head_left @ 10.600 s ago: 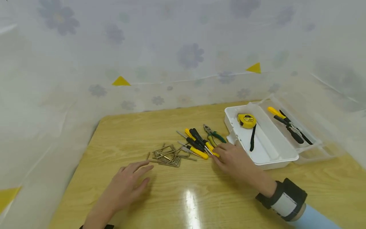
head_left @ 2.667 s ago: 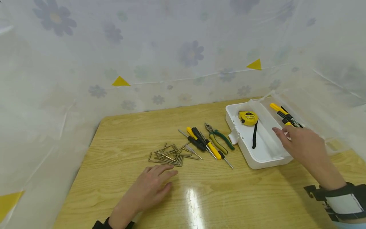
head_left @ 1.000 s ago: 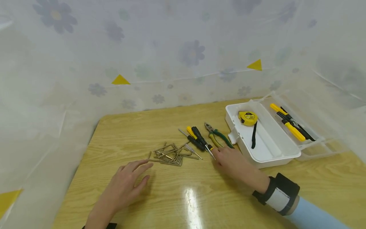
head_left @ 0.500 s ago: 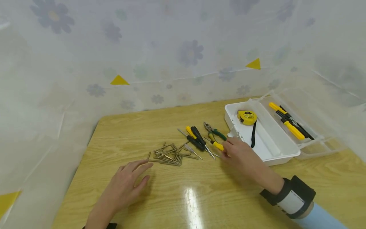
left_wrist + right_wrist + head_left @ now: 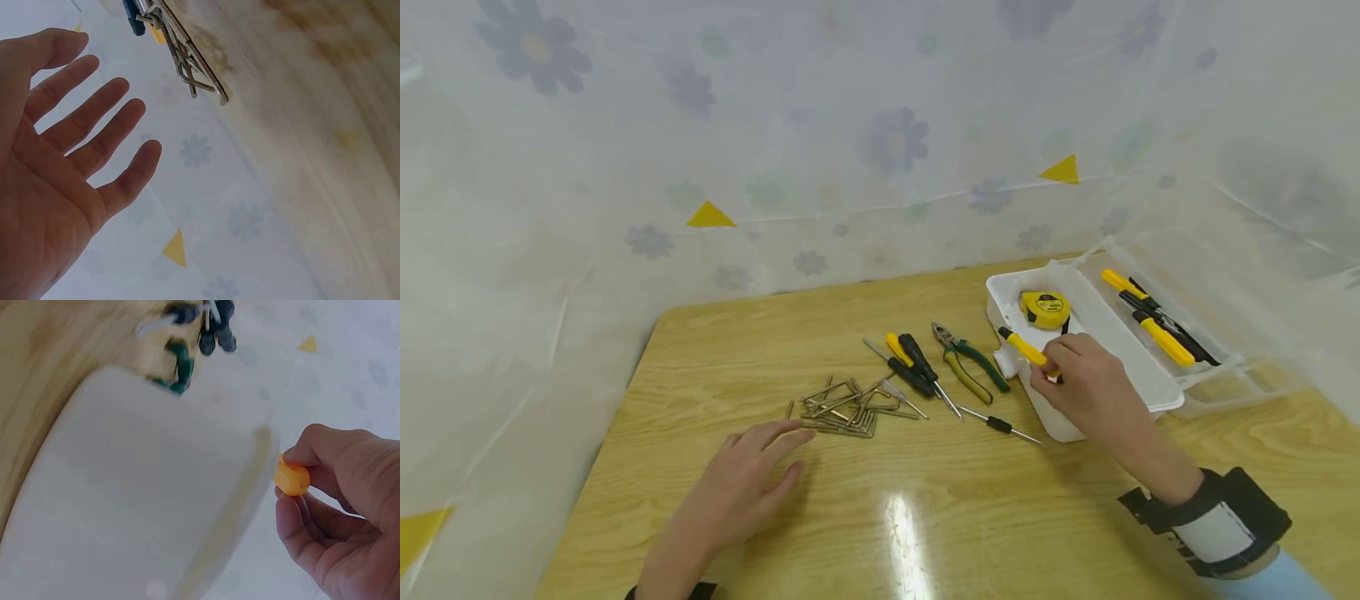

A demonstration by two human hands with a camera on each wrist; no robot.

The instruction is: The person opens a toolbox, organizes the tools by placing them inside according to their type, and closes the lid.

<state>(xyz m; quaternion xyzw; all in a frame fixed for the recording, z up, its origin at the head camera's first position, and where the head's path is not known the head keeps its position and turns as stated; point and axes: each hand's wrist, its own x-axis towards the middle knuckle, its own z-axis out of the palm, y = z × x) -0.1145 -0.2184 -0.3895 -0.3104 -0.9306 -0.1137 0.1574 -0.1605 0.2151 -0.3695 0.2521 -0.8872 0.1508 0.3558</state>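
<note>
My right hand (image 5: 1086, 383) pinches a yellow-handled screwdriver (image 5: 1024, 346) with a black collar, above the near-left wall of the white toolbox (image 5: 1101, 429). In the right wrist view, the handle's rounded end (image 5: 292, 480) shows between thumb and fingers. My left hand (image 5: 741, 483) rests low over the table with fingers spread, holding nothing. Its fingertips are beside a pile of L-shaped hex keys (image 5: 842, 412). Seen from the left wrist, the palm (image 5: 50, 187) is bare. Several screwdrivers (image 5: 917, 367) lie right of the keys, beside green-and-yellow pliers (image 5: 967, 367).
A yellow tape measure (image 5: 1045, 310) sits in the box's white tray. The open clear lid (image 5: 1262, 350) lies to the right, holding several tools, including a yellow-handled one (image 5: 1163, 340). A thin double-ended black-and-metal tool (image 5: 998, 424) lies in front of the pliers.
The right hand has picked up the yellow-handled screwdriver from the table and moved right and up to the toolbox, uncovering the pliers and double-ended tool. The left hand has barely moved.
</note>
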